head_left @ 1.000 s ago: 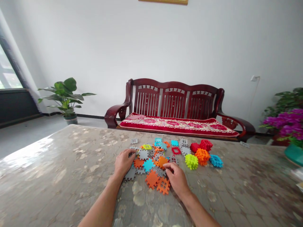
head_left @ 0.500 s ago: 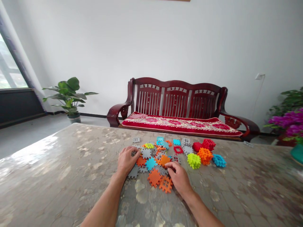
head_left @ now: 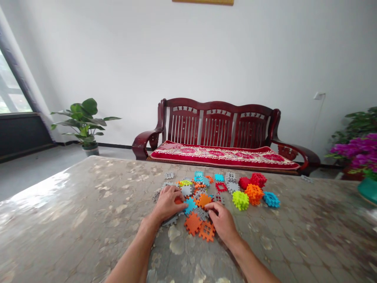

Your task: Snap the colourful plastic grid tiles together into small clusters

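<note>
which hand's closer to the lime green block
Right. Your right hand is left of the lime green block, on its near side; your left hand is farther left, over flat pieces.

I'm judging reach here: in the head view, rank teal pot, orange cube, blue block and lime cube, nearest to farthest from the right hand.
1. Lime cube: beyond the right hand, rightward.
2. Orange cube: right of the lime cube.
3. Blue block: right of the orange cube.
4. Teal pot: far right edge.
</note>
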Tool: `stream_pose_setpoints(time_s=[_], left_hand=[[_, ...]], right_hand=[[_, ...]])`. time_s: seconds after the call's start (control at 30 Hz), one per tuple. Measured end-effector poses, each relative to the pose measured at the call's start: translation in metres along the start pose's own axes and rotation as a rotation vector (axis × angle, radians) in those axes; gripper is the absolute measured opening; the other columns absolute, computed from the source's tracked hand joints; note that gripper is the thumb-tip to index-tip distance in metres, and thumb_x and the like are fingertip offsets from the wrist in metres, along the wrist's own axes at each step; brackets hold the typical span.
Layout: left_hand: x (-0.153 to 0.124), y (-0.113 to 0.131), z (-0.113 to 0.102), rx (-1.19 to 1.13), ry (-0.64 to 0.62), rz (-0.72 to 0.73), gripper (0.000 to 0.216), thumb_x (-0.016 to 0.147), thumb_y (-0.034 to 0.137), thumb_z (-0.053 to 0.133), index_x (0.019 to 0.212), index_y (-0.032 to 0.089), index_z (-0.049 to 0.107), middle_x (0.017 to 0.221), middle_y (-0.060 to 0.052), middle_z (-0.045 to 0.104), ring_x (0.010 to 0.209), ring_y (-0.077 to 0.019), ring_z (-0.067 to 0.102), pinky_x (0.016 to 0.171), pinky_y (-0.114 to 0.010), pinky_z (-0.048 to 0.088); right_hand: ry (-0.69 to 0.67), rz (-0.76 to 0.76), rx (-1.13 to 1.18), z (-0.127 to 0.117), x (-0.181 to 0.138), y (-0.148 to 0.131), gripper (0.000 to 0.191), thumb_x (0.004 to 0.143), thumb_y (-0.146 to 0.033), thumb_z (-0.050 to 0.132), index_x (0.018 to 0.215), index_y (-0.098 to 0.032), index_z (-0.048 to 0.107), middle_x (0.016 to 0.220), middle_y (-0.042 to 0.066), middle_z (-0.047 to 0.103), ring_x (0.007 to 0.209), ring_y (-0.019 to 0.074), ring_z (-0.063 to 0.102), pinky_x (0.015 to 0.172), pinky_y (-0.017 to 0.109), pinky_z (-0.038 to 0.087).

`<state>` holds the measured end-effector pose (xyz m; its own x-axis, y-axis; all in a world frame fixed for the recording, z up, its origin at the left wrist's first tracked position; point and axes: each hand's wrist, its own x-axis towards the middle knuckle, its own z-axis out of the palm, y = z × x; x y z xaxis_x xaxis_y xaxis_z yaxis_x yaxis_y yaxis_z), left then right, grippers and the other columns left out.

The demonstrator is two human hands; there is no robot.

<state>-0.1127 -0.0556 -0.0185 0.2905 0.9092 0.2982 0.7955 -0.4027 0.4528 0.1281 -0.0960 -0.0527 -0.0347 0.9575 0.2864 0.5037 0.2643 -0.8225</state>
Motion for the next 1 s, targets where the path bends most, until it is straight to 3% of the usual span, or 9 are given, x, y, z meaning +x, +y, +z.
stream_pose_setpoints(time_s=[0.17, 0.33, 0.47, 0.67, 0.8, 1.0], left_hand=[[0.001, -0.009, 0.008, -0.035, 0.003, -0.013, 0.016, 0.068, 0.04, 0.072, 0.078, 0.027, 0.074, 0.11, -0.004, 0.064, 0.112, -0.0268, 0.051, 0.101, -0.043, 0.033], [0.004, -0.015, 0.01, -0.153, 0.051, -0.008, 0.015, 0.069, 0.037, 0.07, 0.073, 0.023, 0.069, 0.101, -0.004, 0.067, 0.104, -0.0245, 0.055, 0.1, -0.041, 0.035], [0.008, -0.019, 0.008, -0.363, 0.092, -0.018, 0.024, 0.075, 0.042, 0.063, 0.069, 0.019, 0.06, 0.08, -0.002, 0.065, 0.084, -0.0187, 0.058, 0.086, -0.033, 0.042], [0.011, -0.014, 0.006, -0.786, 0.156, -0.19, 0.035, 0.073, 0.052, 0.063, 0.075, 0.018, 0.054, 0.066, 0.003, 0.056, 0.061, -0.0111, 0.051, 0.061, -0.023, 0.04], [0.012, -0.007, 0.008, -0.922, 0.115, -0.247, 0.043, 0.067, 0.055, 0.067, 0.084, 0.017, 0.058, 0.066, 0.003, 0.059, 0.058, -0.0102, 0.051, 0.057, -0.022, 0.04], [0.009, -0.005, 0.009, -0.95, 0.031, -0.203, 0.046, 0.07, 0.05, 0.069, 0.098, 0.016, 0.056, 0.052, 0.011, 0.044, 0.045, -0.0055, 0.038, 0.046, -0.018, 0.027]], right_hand=[[0.0, 0.004, -0.011, 0.0, 0.0, 0.001, 0.025, 0.077, -0.019, 0.048, 0.087, -0.023, 0.07, 0.094, 0.002, 0.07, 0.092, 0.0192, 0.064, 0.086, 0.031, 0.047], [0.002, 0.01, -0.017, 0.001, 0.0, 0.001, 0.026, 0.077, -0.018, 0.047, 0.087, -0.023, 0.071, 0.093, 0.002, 0.07, 0.091, 0.0186, 0.064, 0.086, 0.03, 0.047], [0.006, -0.001, -0.011, 0.001, 0.0, 0.002, 0.025, 0.077, -0.017, 0.048, 0.087, -0.023, 0.071, 0.093, 0.003, 0.07, 0.091, 0.0188, 0.064, 0.086, 0.031, 0.048], [0.101, -0.087, -0.02, 0.0, -0.004, -0.007, 0.028, 0.08, -0.017, 0.045, 0.095, -0.022, 0.068, 0.097, 0.005, 0.069, 0.095, 0.0204, 0.063, 0.086, 0.033, 0.05], [0.102, -0.201, -0.098, 0.004, -0.007, -0.026, 0.038, 0.08, -0.014, 0.046, 0.112, -0.025, 0.064, 0.113, 0.006, 0.066, 0.107, 0.0219, 0.06, 0.096, 0.039, 0.048], [-0.052, -0.42, -0.265, 0.016, 0.01, -0.055, 0.074, 0.071, -0.009, 0.058, 0.14, -0.028, 0.043, 0.142, 0.004, 0.049, 0.131, 0.0248, 0.042, 0.112, 0.048, 0.033]])
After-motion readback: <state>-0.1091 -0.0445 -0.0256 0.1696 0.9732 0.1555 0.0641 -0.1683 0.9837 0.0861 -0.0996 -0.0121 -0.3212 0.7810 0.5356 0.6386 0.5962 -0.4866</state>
